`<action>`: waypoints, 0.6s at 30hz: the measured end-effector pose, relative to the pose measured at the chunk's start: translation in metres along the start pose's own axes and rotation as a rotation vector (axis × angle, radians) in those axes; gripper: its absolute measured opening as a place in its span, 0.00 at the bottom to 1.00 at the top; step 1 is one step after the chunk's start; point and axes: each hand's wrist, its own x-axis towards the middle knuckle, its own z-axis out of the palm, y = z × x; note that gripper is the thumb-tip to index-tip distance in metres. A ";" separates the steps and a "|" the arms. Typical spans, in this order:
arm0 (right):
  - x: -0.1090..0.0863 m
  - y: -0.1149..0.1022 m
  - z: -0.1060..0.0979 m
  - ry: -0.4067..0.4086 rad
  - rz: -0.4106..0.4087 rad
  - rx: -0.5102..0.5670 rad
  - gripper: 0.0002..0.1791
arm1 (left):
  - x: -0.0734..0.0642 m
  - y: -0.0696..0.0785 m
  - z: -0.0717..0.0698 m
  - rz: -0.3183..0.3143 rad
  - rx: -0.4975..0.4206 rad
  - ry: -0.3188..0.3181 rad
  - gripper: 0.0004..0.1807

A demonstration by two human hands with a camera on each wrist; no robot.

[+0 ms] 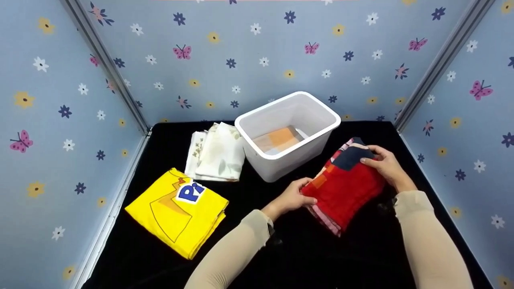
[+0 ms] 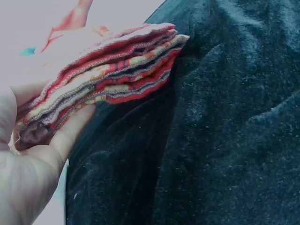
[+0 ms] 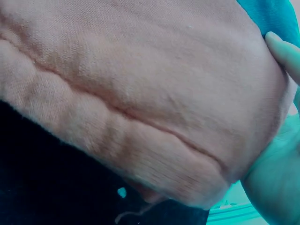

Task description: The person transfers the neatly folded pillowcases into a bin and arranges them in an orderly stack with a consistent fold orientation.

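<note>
A folded red terry towel with a dark blue patch and striped edges [image 1: 344, 185] is held between both hands just off the black velvet table cover [image 1: 297, 253], to the right of and just beside the white rectangular plastic bin [image 1: 287, 132]. The left hand [image 1: 292, 198] pinches the towel's near-left corner, thumb on top and fingers beneath the stacked layers, as the left wrist view shows at the towel's layered edge [image 2: 103, 79]. The right hand [image 1: 384, 164] curls over the far-right edge, fingers lying on the blue patch and the palm wrapped round the side; the right wrist view shows this hand's palm [image 3: 274, 183] against the pale pile of the cloth [image 3: 140, 89]. Both forearms, in beige sleeves, reach forward from the near edge, the right one nearly straight, the left angled inward.

To handle the bundle well, it seems best to keep both grips on opposite edges so the layers stay stacked, and to keep it level.

An orange folded cloth [image 1: 279, 139] lies in the bin. A white leaf-print folded cloth [image 1: 217, 154] sits left of the bin; a yellow folded cloth with a blue-and-white print [image 1: 178, 210] lies nearer, at left.
</note>
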 end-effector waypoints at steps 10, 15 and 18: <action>-0.007 0.032 -0.008 -0.093 0.028 0.155 0.33 | 0.000 -0.007 -0.001 -0.011 0.014 0.043 0.28; -0.013 0.041 -0.010 -0.136 0.002 0.107 0.42 | 0.001 -0.007 -0.001 -0.029 -0.030 0.049 0.28; -0.014 0.045 -0.011 -0.161 -0.005 0.075 0.48 | 0.002 -0.006 -0.001 -0.045 -0.048 0.047 0.29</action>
